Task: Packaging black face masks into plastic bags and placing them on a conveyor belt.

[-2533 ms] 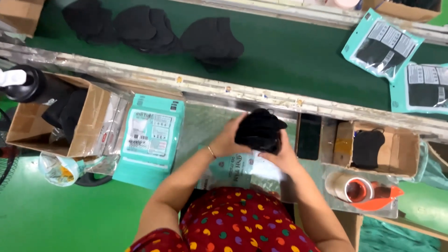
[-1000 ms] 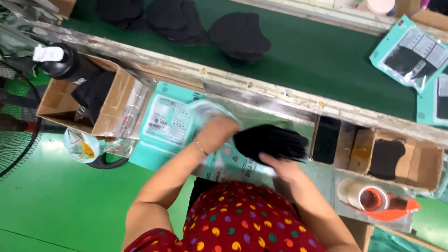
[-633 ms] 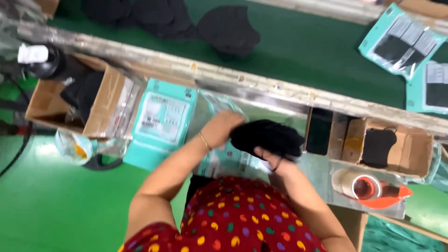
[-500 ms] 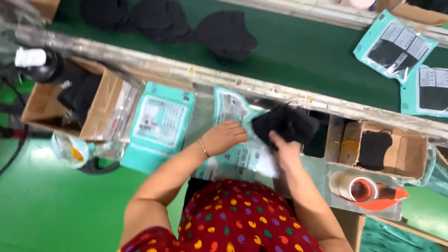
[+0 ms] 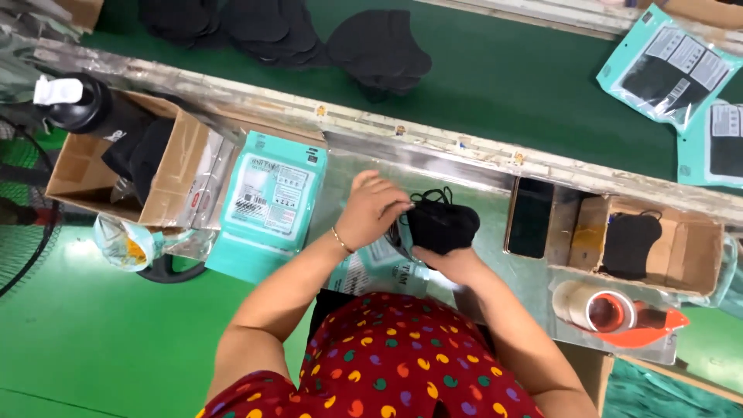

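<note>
The left hand (image 5: pixel 371 210) pinches the top edge of a teal pouch (image 5: pixel 377 259) lying on the metal bench (image 5: pixel 495 255), fingers curled tight on the plastic. The right hand (image 5: pixel 451 262) grips a stack of black masks (image 5: pixel 441 226) from below; its fingers are mostly hidden, so I cannot tell how they sit. The masks appear to be at the pouch mouth. To do this well, hold the mouth wide, keep the stack square, and tuck the loose ear loops in first. 1 phone (image 5: pixel 530 218) lies just beside.
</note>
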